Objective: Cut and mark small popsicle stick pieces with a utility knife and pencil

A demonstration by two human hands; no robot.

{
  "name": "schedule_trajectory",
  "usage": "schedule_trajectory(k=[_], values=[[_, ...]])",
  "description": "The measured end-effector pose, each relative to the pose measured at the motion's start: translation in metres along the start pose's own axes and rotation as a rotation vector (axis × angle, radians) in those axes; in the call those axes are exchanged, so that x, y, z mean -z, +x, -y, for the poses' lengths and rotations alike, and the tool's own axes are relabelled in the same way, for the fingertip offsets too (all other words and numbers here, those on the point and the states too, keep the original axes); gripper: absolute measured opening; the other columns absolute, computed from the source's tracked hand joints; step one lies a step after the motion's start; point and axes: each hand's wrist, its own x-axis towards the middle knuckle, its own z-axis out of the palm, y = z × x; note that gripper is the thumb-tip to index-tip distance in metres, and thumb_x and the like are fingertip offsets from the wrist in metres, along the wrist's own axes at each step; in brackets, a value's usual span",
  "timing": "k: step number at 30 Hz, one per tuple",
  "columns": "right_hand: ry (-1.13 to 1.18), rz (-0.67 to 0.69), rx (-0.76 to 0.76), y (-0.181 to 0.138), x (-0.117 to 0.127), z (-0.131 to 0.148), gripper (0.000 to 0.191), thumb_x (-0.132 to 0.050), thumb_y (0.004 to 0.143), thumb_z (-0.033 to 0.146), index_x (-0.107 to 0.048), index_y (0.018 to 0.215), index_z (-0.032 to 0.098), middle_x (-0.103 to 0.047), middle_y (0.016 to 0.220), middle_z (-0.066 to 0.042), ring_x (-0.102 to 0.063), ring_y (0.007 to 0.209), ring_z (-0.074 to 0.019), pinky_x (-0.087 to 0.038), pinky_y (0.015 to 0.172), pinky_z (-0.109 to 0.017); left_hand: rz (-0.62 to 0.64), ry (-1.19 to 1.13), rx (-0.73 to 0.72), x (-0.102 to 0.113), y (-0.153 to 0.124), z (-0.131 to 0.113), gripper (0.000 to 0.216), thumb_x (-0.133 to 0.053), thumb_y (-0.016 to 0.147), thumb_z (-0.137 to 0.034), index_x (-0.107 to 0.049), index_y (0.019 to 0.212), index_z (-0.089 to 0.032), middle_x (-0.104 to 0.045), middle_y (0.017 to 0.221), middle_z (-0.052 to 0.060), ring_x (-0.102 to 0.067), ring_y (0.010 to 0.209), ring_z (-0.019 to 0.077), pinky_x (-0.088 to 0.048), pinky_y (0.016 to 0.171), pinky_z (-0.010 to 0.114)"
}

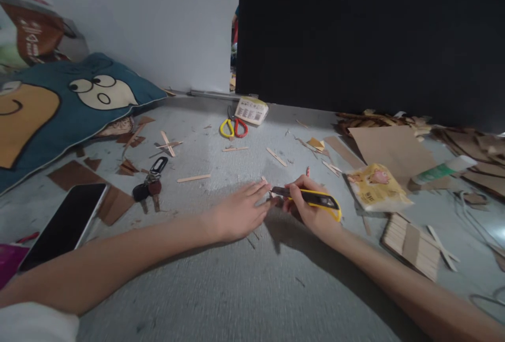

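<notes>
My right hand (pixel 310 208) grips a yellow and black utility knife (pixel 317 199), its blade pointing left. The blade tip meets the fingertips of my left hand (pixel 242 210), which lies low on the grey table. Under those fingertips a small pale piece (pixel 264 179), apparently the end of a wooden craft stick, is pressed down; most of it is hidden. Loose craft sticks (pixel 276 157) lie beyond my hands, another craft stick (pixel 193 178) to the left. Scissors (pixel 233 128) with yellow and red handles rest farther back.
On the left are a blue cushion (pixel 130 84), a phone (pixel 65 221), keys (pixel 148 189) and brown cardboard scraps (pixel 71 178). To the right lie a yellow packet (pixel 376 187), a glue stick (pixel 444 170), bundled craft sticks (pixel 412 244) and cardboard (pixel 389 147). A dark panel (pixel 371 37) stands behind.
</notes>
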Motion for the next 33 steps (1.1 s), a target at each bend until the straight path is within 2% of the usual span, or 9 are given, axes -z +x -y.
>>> schedule_trajectory(k=[9, 14, 18, 27, 31, 33], values=[[0.166, -0.043, -0.128, 0.001, -0.003, -0.008, 0.037, -0.063, 0.097, 0.063, -0.059, 0.085, 0.029, -0.073, 0.06, 0.0, -0.072, 0.049, -0.0224, -0.059, 0.048, -0.034, 0.047, -0.003, 0.023, 0.003, 0.0, -0.003, 0.051, -0.033, 0.114, -0.033, -0.052, 0.156, -0.012, -0.042, 0.169, 0.018, -0.032, 0.161, 0.0299, -0.025, 0.132, 0.042], [0.248, -0.088, -0.204, 0.003, -0.003, -0.015, 0.03, -0.067, 0.095, 0.056, -0.059, 0.084, 0.029, -0.074, 0.062, 0.0, -0.073, 0.05, -0.0239, -0.06, 0.048, -0.036, 0.047, 0.002, 0.01, 0.002, 0.0, -0.002, 0.05, -0.038, 0.113, -0.032, -0.054, 0.154, -0.01, -0.042, 0.168, 0.019, -0.032, 0.161, 0.0308, -0.024, 0.132, 0.041], [0.316, -0.068, -0.267, 0.006, -0.001, -0.016, 0.023, -0.067, 0.094, 0.048, -0.061, 0.085, 0.028, -0.075, 0.064, -0.001, -0.073, 0.05, -0.0239, -0.062, 0.049, -0.036, 0.018, -0.022, 0.018, -0.002, 0.0, -0.001, 0.049, -0.038, 0.113, -0.033, -0.054, 0.155, -0.013, -0.042, 0.169, 0.017, -0.031, 0.161, 0.0293, -0.023, 0.132, 0.041], [0.479, -0.204, -0.483, 0.012, -0.003, -0.007, 0.018, -0.077, 0.079, 0.036, -0.065, 0.078, 0.022, -0.073, 0.059, -0.003, -0.069, 0.048, -0.0192, -0.059, 0.049, -0.029, 0.026, -0.015, 0.02, 0.001, 0.001, -0.002, 0.049, -0.035, 0.113, -0.032, -0.054, 0.155, -0.013, -0.043, 0.168, 0.018, -0.032, 0.161, 0.03, -0.026, 0.13, 0.042], [0.569, -0.191, -0.599, 0.021, 0.004, -0.006, 0.02, -0.079, 0.077, 0.035, -0.069, 0.079, 0.018, -0.075, 0.063, -0.008, -0.07, 0.052, -0.0171, -0.058, 0.052, -0.025, 0.028, -0.029, 0.027, 0.001, 0.001, -0.002, 0.049, -0.034, 0.114, -0.032, -0.053, 0.156, -0.015, -0.042, 0.169, 0.016, -0.032, 0.161, 0.0285, -0.024, 0.131, 0.041], [0.568, -0.178, -0.576, 0.024, 0.008, -0.009, 0.024, -0.08, 0.077, 0.039, -0.069, 0.08, 0.018, -0.075, 0.065, -0.008, -0.069, 0.052, -0.0172, -0.055, 0.048, -0.025, 0.027, -0.031, 0.029, 0.0, 0.0, -0.001, 0.049, -0.033, 0.114, -0.031, -0.053, 0.156, -0.015, -0.042, 0.169, 0.016, -0.032, 0.161, 0.0288, -0.025, 0.131, 0.042]])
